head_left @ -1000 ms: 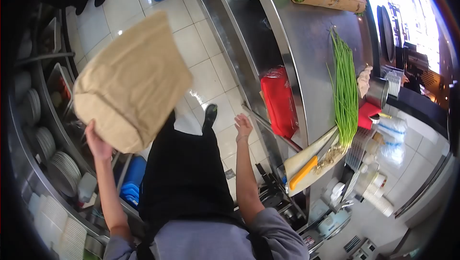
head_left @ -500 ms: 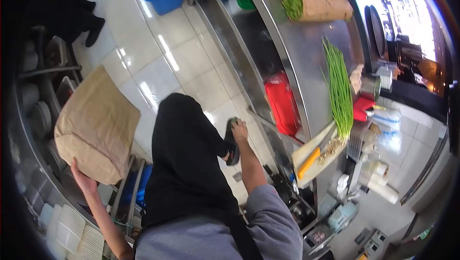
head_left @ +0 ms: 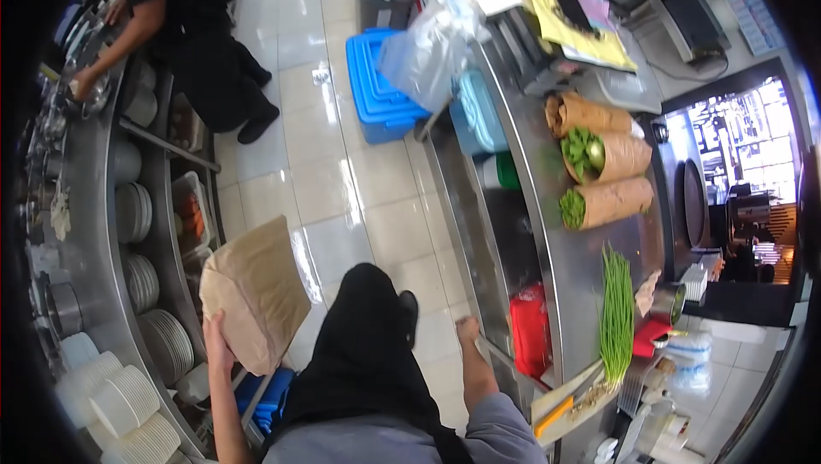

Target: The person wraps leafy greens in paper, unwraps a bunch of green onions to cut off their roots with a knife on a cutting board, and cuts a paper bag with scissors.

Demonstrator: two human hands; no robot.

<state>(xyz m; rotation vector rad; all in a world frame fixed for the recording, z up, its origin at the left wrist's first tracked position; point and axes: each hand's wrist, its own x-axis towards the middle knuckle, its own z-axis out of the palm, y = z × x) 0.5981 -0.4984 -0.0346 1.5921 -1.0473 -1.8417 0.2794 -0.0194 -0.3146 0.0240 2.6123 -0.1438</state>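
Observation:
My left hand grips the lower end of a large brown paper bag, out to my left above the tiled floor. The bag's contents are hidden. Low on my other side, my right hand hangs near the lower shelf of the steel counter, its fingers curled in and no object showing in them. A red container sits on that shelf. Above it on the worktop, spring onions lie with their roots on a cutting board, beside an orange-handled knife.
Paper-wrapped bundles of greens rest on the worktop. A blue lidded bin stands on the floor ahead. Stacked plates fill the left shelves, with white bowls above. A person in black works at the left counter.
The view has lifted and shows more of the aisle ahead. My left hand still holds the paper bag. My right hand has moved from beside my foot towards the counter, its fingers now curled.

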